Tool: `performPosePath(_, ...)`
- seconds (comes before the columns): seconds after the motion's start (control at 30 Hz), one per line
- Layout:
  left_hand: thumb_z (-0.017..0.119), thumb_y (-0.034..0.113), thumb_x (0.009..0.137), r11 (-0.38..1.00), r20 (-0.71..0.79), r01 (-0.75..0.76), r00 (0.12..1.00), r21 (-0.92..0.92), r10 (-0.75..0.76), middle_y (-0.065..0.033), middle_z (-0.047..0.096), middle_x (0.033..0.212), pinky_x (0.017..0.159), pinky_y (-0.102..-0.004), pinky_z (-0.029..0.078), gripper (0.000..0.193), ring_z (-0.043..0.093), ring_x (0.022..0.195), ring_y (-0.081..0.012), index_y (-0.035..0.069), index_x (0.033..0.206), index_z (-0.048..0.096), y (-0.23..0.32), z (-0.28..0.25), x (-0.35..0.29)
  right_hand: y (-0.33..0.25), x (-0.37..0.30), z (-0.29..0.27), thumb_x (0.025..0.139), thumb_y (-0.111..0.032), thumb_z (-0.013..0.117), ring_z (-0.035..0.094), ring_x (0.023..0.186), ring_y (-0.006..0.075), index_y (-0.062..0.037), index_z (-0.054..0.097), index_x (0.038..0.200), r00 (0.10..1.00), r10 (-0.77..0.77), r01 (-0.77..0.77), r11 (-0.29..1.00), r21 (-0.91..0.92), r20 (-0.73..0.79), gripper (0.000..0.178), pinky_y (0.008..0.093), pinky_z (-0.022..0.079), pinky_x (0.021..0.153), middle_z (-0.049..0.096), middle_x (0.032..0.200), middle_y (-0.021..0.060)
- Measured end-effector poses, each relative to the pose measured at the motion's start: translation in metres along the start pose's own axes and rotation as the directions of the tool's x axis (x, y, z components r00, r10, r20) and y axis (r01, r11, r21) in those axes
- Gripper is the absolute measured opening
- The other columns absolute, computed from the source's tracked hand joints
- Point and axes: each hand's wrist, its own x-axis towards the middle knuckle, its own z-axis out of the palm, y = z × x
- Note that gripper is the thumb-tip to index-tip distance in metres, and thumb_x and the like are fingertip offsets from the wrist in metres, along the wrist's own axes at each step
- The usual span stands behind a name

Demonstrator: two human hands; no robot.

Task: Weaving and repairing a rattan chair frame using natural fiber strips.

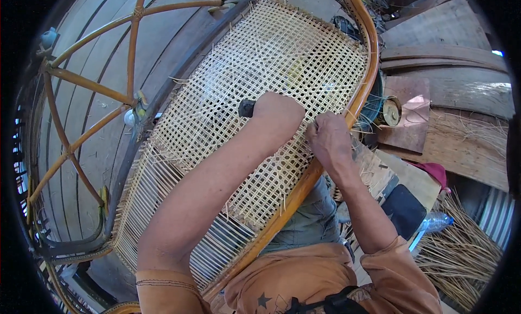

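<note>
In the head view, the woven cane panel [304, 48] lay before the person, a curved wooden rail [373, 48] along its right side. Over the panel's middle, the left hand [277, 112] was clenched around a dark object [246, 108]. At the panel's right edge, the right hand's [330, 137] fingers were bent together; whether they pinched anything could not be told. Below the panel, a star was printed on the brown shirt [296, 270].
</note>
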Motion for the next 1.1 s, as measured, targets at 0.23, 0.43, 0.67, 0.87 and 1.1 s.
performPosePath(0.23, 0.055, 0.020, 0.080, 0.989, -0.014, 0.073, 0.997, -0.127, -0.076, -0.0142, 0.067, 0.081, 0.067, -0.0396, 0.052, 0.020, 0.066, 0.078, -0.0291, 0.005, 0.080, 0.069, -0.002, 0.000, -0.002, -0.010, -0.002, 0.002, 0.077, -0.015, 0.059, 0.054, 0.082, 0.0328, -0.0043, 0.059, 0.077, 0.999, -0.027, 0.030, 0.982, -0.184, 0.020, 0.010, 0.0430, 0.045, 0.073, 0.057, 0.083, 0.0146)
performPosePath(0.43, 0.058, 0.028, 0.080, 0.976, 0.022, 0.179, 0.984, -0.127, -0.177, -0.0147, 0.067, 0.084, 0.070, -0.0399, 0.052, 0.026, 0.066, 0.080, -0.0304, 0.004, 0.085, 0.069, -0.009, -0.011, -0.007, 0.002, 0.005, -0.006, 0.077, -0.007, 0.058, 0.054, 0.088, 0.0322, -0.0041, 0.058, 0.081, 0.951, -0.300, 0.304, 0.951, 0.053, -0.069, 0.005, 0.0404, 0.046, 0.076, 0.056, 0.090, 0.0130)
performPosePath(0.67, 0.053, 0.037, 0.084, 0.929, 0.104, 0.346, 0.937, -0.133, -0.334, -0.0158, 0.067, 0.085, 0.070, -0.0408, 0.052, 0.036, 0.066, 0.081, -0.0308, 0.004, 0.085, 0.068, -0.032, -0.005, -0.035, 0.008, 0.006, 0.004, 0.078, -0.008, 0.059, 0.056, 0.088, 0.0312, -0.0038, 0.059, 0.083, 0.956, -0.292, 0.291, 0.955, 0.058, 0.000, 0.006, 0.0385, 0.046, 0.077, 0.058, 0.091, 0.0119)
performPosePath(0.87, 0.053, 0.043, 0.084, 0.886, 0.090, 0.436, 0.900, -0.158, -0.427, -0.0140, 0.067, 0.083, 0.068, -0.0422, 0.051, 0.040, 0.065, 0.078, -0.0300, 0.006, 0.084, 0.068, -0.045, -0.010, -0.062, 0.000, 0.009, -0.012, 0.082, -0.011, 0.058, 0.058, 0.086, 0.0287, -0.0038, 0.061, 0.088, 0.961, -0.277, 0.277, 0.961, 0.001, -0.013, 0.010, 0.0365, 0.047, 0.076, 0.060, 0.089, 0.0122)
performPosePath(1.1, 0.052, 0.040, 0.086, 0.952, -0.040, 0.275, 0.958, -0.135, -0.282, -0.0140, 0.066, 0.078, 0.066, -0.0432, 0.051, 0.037, 0.065, 0.077, -0.0313, 0.007, 0.083, 0.068, -0.031, -0.032, -0.065, -0.028, 0.018, -0.013, 0.087, -0.019, 0.059, 0.055, 0.063, 0.0160, -0.0005, 0.060, 0.091, 0.962, -0.193, 0.082, 0.879, 0.470, 0.193, 0.019, 0.0298, 0.045, 0.061, 0.060, 0.074, 0.0101)
